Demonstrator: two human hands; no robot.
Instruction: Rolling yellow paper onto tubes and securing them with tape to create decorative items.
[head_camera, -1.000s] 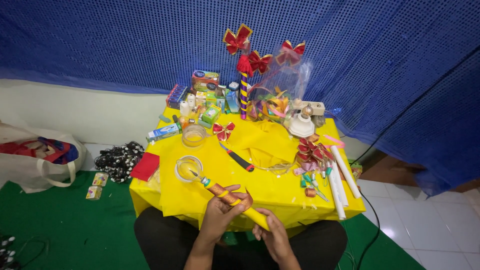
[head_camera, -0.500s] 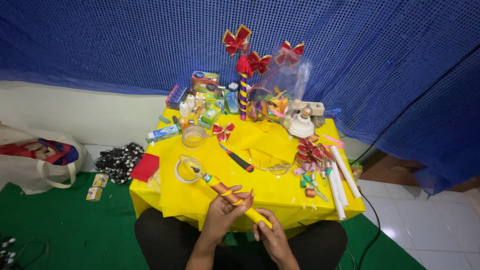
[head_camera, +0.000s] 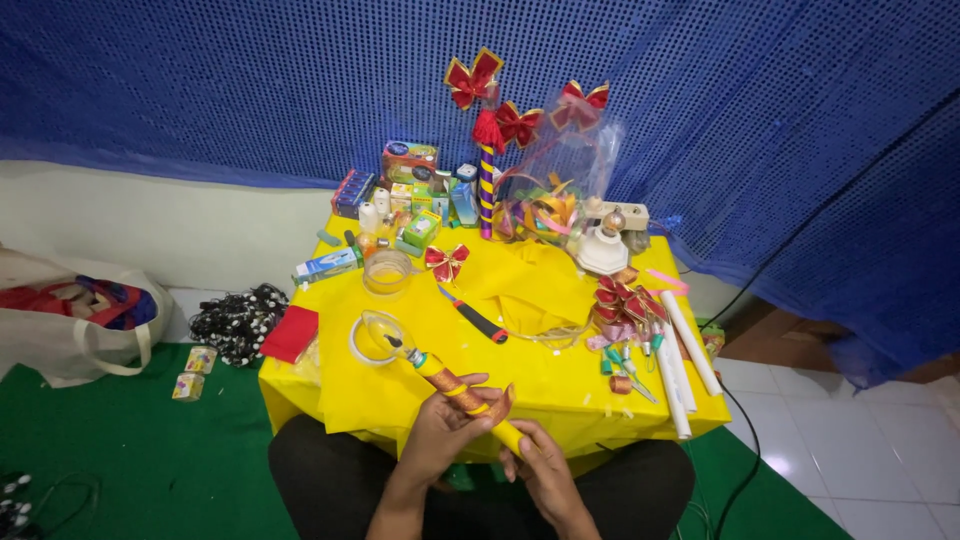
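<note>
Stick (head_camera: 462, 392): yellow rod, orange-brown ribbon wound round its middle, teal band and dark tip at the upper-left end. It sits low centre of the frame, slanting from lower right up to upper left, over the front edge of the tabletop (head_camera: 560, 380).

Left hand (head_camera: 452, 428): fingers (head_camera: 478, 381) curled over the wrapped middle from below, clamped on the stick, thumb up by the ribbon. Wrist comes in from the bottom edge, palm turned right.

Right hand (head_camera: 540, 472): just below and right of the left, fingers closed on the plain yellow lower end. Back of hand faces the camera.

Dark tip lies inside a clear tape ring (head_camera: 378, 336), left of centre.

Tabletop is under a wrinkled, glossy yellow cloth. Black-handled cutter (head_camera: 478, 318) at centre, flat. Red-and-gold bow (head_camera: 446, 261) above it. Clear cup (head_camera: 387, 271) to the left of the bow. White rolled tubes (head_camera: 682, 352) at right edge. Upright striped pole with red bows (head_camera: 487, 150) at top centre.

Backdrop: blue mesh fabric (head_camera: 250, 80). Green mat (head_camera: 120, 460) at lower left.
</note>
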